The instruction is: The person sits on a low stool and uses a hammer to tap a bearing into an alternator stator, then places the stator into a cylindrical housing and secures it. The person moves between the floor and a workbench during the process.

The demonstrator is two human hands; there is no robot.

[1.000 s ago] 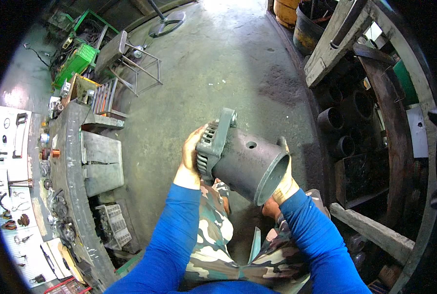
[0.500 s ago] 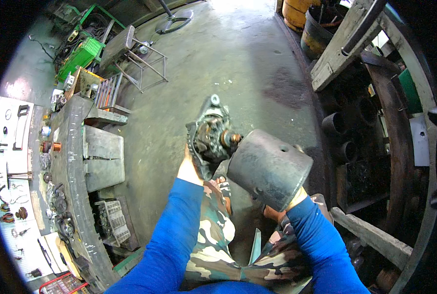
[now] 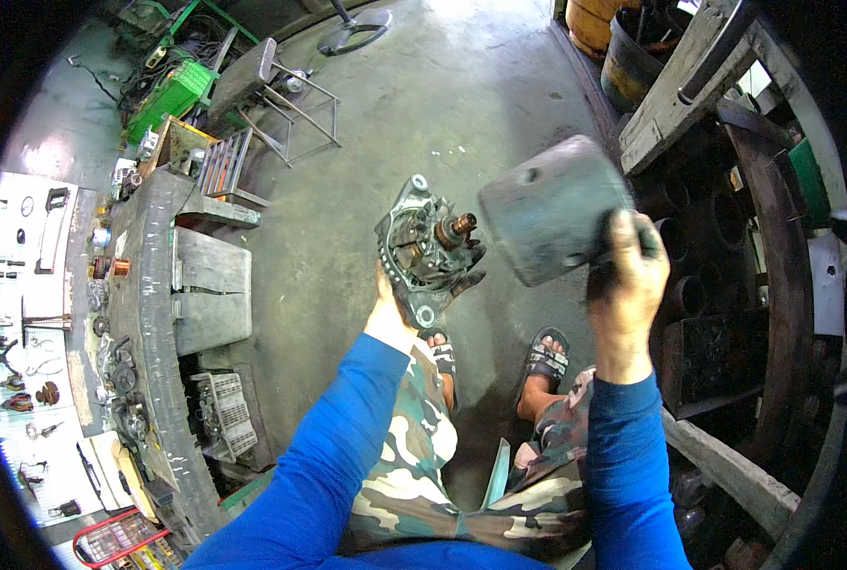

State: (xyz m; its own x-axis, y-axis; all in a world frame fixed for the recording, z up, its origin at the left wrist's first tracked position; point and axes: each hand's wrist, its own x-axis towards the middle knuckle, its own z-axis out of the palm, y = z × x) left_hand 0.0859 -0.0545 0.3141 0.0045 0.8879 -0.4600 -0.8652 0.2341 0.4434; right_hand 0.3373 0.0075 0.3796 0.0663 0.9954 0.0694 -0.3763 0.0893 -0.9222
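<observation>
My left hand (image 3: 392, 309) grips an opened alternator half (image 3: 414, 242) from below and the left side. Its grey metal housing has mounting lugs at top and bottom, and a shaft with copper-coloured rings (image 3: 457, 228) points to the right. Held out to the right, a thick dark metal cylinder (image 3: 552, 209) is in my right hand (image 3: 628, 280). My fingers close on its lower right edge. It is smeared by motion, tilted, and shows round holes in its side. A gap separates the cylinder from the alternator half.
Along the left runs a workbench (image 3: 148, 313) with small parts, beside a white pegboard (image 3: 25, 323) of tools. A metal-framed stool (image 3: 243, 85) and green crate (image 3: 172, 100) stand farther off. Wooden posts and a shelf (image 3: 765, 190) with short pipes line the right.
My right hand has pulled the cylinder up and right, away from the alternator half, and turned it. The alternator half stays in my left hand, its ringed shaft now plainly visible.
</observation>
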